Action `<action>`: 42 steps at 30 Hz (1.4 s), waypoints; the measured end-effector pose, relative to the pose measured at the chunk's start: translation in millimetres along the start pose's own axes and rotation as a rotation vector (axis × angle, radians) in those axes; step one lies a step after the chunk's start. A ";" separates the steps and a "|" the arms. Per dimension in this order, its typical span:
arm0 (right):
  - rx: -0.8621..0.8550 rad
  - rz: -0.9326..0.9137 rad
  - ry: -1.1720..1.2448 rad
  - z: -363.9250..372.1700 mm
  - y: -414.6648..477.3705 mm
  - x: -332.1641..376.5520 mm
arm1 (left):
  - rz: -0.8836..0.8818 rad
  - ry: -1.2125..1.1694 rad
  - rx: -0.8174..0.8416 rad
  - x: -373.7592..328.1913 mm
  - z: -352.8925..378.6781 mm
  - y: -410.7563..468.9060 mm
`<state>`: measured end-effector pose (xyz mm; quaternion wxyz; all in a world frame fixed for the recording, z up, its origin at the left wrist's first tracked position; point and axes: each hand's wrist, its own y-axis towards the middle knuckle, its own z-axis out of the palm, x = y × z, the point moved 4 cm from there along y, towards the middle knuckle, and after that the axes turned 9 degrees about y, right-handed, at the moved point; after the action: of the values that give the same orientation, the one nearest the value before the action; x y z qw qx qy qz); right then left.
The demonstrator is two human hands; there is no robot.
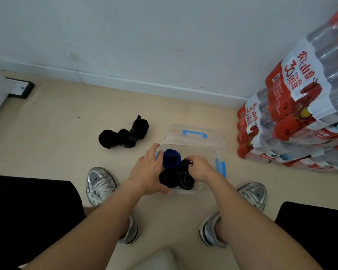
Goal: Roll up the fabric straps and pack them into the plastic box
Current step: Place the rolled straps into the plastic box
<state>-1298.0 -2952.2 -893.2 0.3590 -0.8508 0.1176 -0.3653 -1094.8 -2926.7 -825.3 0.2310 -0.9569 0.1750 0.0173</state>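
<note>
A clear plastic box (207, 152) with blue latches sits on the floor between my feet. Inside it lie a rolled blue strap (171, 158) and two rolled black straps (169, 178) near the front. My left hand (146, 170) rests flat on the box's left rim and side, fingers spread. My right hand (200, 167) is closed over a black rolled strap (184, 166) inside the box. Three more rolled black straps (123, 135) lie on the floor to the left of the box.
The box's clear lid (193, 136) with a blue handle lies just behind the box. Stacked packs of bottled water (300, 114) stand at the right against the wall. My two silver shoes (101, 185) flank the box.
</note>
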 end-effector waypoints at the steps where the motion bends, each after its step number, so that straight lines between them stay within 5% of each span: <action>1: 0.017 -0.001 0.008 -0.3 1.2 -1.6 | 0.002 -0.005 0.000 0.5 0.1 -0.2; 5: 0.069 -0.011 0.065 -0.7 0.3 -7.2 | 0.012 0.007 0.009 0.7 2.0 -2.2; 10: 0.099 -0.017 -0.198 13.1 -4.8 3.8 | 0.029 -0.002 0.017 0.5 6.2 -1.9; 14: -0.061 -0.009 -0.320 8.8 -15.1 15.2 | 0.042 -0.087 0.002 2.6 5.8 -8.0; 18: -0.298 -0.090 -0.446 -4.7 -36.1 35.0 | -0.050 -0.251 -0.254 11.2 -6.1 -11.1; 21: -0.296 -0.213 -0.369 -6.5 -44.0 49.9 | -0.205 -0.301 -0.401 27.5 -9.5 -9.8; 27: -0.255 -0.339 -0.173 3.9 -48.0 79.5 | -0.492 -0.339 -0.318 79.3 3.2 3.8; 37: -0.189 -0.332 -0.203 14.1 -30.0 76.8 | -0.476 -0.332 -0.128 122.4 12.4 52.0; 42: -0.182 -0.339 -0.194 14.6 -25.6 75.8 | -0.476 -0.142 -0.148 130.7 20.0 61.5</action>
<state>-1235.8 -2961.3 -841.6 0.2238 -0.9184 -0.0300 -0.3247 -992.3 -3011.7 -884.9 0.1697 -0.9818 -0.0735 0.0424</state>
